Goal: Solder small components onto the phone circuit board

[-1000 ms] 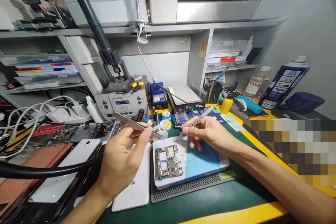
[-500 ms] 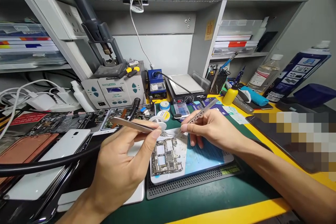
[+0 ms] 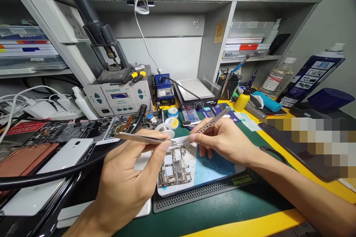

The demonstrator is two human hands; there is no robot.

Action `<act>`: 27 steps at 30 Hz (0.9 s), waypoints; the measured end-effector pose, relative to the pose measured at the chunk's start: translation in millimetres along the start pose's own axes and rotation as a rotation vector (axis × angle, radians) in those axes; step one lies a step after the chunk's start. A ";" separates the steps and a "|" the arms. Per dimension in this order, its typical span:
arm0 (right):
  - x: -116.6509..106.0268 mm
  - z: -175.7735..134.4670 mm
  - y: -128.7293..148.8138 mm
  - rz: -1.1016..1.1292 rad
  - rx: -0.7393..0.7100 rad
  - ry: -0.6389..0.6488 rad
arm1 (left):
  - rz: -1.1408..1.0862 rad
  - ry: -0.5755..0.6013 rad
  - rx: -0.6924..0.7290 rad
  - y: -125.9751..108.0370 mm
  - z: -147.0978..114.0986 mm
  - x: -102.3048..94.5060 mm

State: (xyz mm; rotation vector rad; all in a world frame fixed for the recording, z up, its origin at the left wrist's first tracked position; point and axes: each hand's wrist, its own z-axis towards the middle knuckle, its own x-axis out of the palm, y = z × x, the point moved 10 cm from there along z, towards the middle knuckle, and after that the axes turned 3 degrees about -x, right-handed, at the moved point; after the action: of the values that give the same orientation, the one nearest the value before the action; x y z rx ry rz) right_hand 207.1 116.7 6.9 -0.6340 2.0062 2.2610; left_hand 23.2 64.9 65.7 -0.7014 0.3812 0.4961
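My left hand (image 3: 133,172) is closed on a pair of metal tweezers (image 3: 139,139), its tips pointing right. My right hand (image 3: 219,139) pinches a second tool, a metal piece with a row of holes that looks like tweezers (image 3: 214,121), angled down to the left. Both sets of tips meet above the far edge of a circuit board (image 3: 178,168); whether anything tiny sits between them I cannot make out. The board lies flat on a white and blue pad (image 3: 214,172), which rests on a grey honeycomb mat (image 3: 191,197).
Phones and a white phone shell (image 3: 50,177) are stacked at left, crossed by a black hose (image 3: 55,174). A solder spool (image 3: 166,130) and small tubs (image 3: 171,122) stand behind the pad. A rework station (image 3: 119,98) is at the back left, a dark phone (image 3: 300,152) at right.
The view has shifted slightly. Both hands keep hold of their tools, with the tips still close together; the left tweezers lie a little flatter. The board stays on the pad.
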 end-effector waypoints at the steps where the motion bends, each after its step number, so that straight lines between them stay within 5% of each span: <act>1: 0.1 -0.6 0.3 -0.001 -0.002 -0.003 | -0.005 0.005 0.000 0.3 -0.2 0.5; 27: 1.0 -2.9 1.7 -0.063 -0.012 -0.024 | 0.015 -0.003 -0.057 7.4 -1.2 0.9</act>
State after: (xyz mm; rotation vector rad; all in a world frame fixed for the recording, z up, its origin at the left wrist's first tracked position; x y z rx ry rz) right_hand 206.5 113.4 7.9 -0.6573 1.9348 2.2364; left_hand 19.7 69.2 60.6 -0.7536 0.3706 0.5239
